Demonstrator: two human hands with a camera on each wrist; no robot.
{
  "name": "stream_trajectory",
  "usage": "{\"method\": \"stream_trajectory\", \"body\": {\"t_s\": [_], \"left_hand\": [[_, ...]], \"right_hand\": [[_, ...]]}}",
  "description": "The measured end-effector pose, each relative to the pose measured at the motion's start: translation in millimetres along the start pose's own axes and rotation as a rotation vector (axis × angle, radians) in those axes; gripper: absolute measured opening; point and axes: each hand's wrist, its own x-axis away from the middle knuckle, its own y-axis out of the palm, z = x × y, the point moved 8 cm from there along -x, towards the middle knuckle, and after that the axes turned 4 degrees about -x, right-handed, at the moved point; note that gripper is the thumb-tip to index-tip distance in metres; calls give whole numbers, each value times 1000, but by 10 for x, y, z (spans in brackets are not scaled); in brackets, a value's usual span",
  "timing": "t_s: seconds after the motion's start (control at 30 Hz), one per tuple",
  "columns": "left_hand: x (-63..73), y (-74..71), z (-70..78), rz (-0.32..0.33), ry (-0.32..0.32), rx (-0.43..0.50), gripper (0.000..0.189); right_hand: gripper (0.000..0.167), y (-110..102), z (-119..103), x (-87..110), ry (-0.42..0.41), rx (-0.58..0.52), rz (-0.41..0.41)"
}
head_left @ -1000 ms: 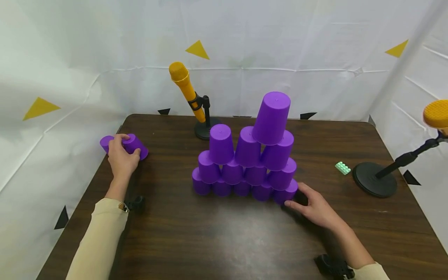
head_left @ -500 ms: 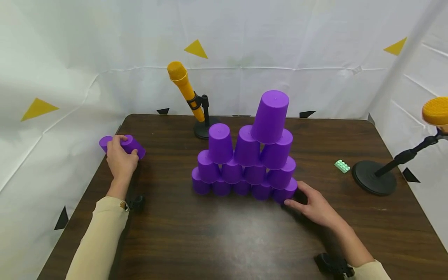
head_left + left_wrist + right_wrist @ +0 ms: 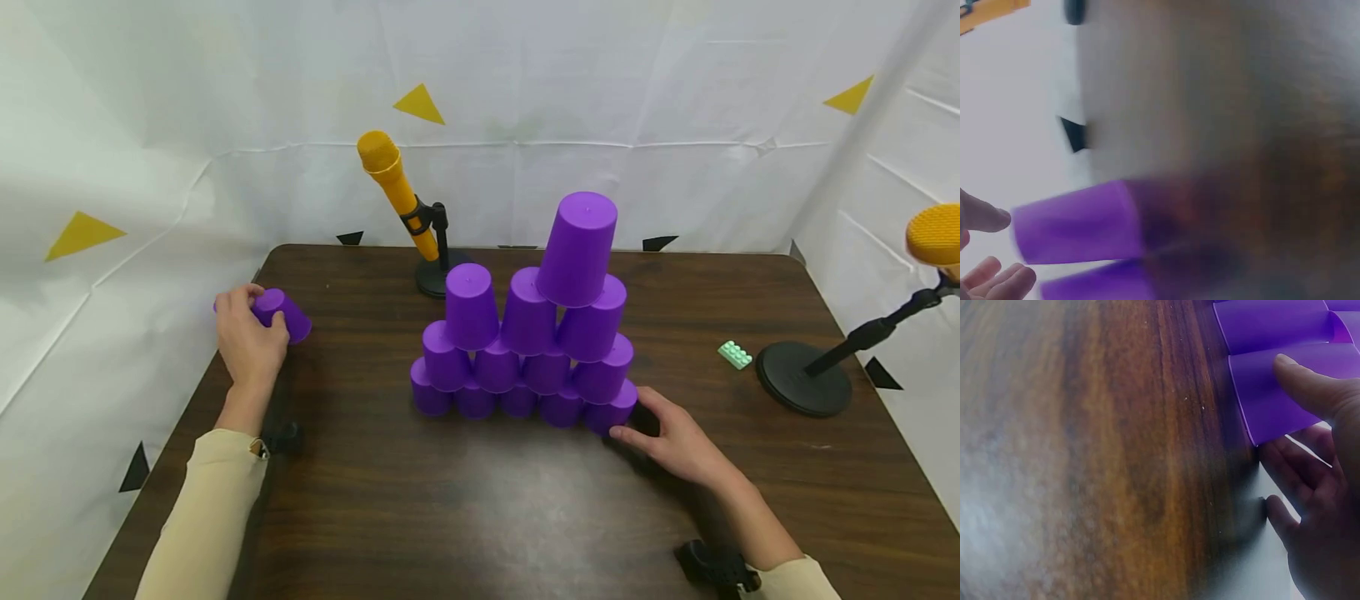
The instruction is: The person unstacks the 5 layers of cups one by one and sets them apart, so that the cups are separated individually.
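Note:
Upside-down purple cups (image 3: 472,308) form a stepped stack, with several in the two lower rows, three above, and one cup (image 3: 577,250) on top towards the right. My right hand (image 3: 678,446) holds the rightmost bottom cup (image 3: 1279,403), thumb on its front side and fingers round behind. At the table's far left, my left hand (image 3: 251,342) is beside another upside-down cup (image 3: 283,317). In the left wrist view, thumb and fingers are spread near that cup's (image 3: 1079,225) closed end. A second cup (image 3: 1100,284) stands close by, mostly hidden by the hand in the head view.
Behind the stack a yellow microphone (image 3: 397,192) leans in a black stand. Another yellow microphone (image 3: 933,237) is at the right on a round black base (image 3: 802,379). Beside that base lies a mint-green toy brick (image 3: 735,354). White sheeting (image 3: 600,92) surrounds the dark wooden table (image 3: 450,508).
My left hand has shifted slightly left, covering more of the left cup and uncovering more of the right one, which has moved slightly left. The right hand and stack have stayed put.

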Motion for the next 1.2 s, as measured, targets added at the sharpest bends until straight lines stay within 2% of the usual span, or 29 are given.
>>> {"method": "stream_trajectory", "body": {"t_s": [0.07,0.13,0.2,0.3,0.47,0.53,0.67,0.77,0.9,1.03,1.2], "left_hand": [[-53,-92,151,34,48,18,32],[-105,-184,368,52,95,56,29],[-142,-271,654,50,155,125,28],[-141,-381,1211,6,260,275,29],[11,-602,2245,-123,476,557,32],[99,-667,2611,-208,538,648,34],[293,-697,3179,-381,630,714,41],[445,-626,3470,-487,688,705,47],[610,-511,3735,-562,761,669,53],[714,-454,3884,-546,819,665,56],[791,-440,3982,-466,889,704,57]], "right_hand": [[58,-2,-7,-4,0,2,1],[58,-2,-14,-5,1,5,1],[57,-2,-20,-3,2,8,2],[57,-6,-26,10,1,11,2],[56,-13,-28,15,-4,14,5],[56,-15,-26,14,-3,12,9],[57,-4,-20,14,-7,8,11],[57,12,-14,18,-12,5,10],[56,17,-4,21,-10,1,14],[56,13,2,18,-5,-1,12],[58,11,5,19,9,-6,6]]}}
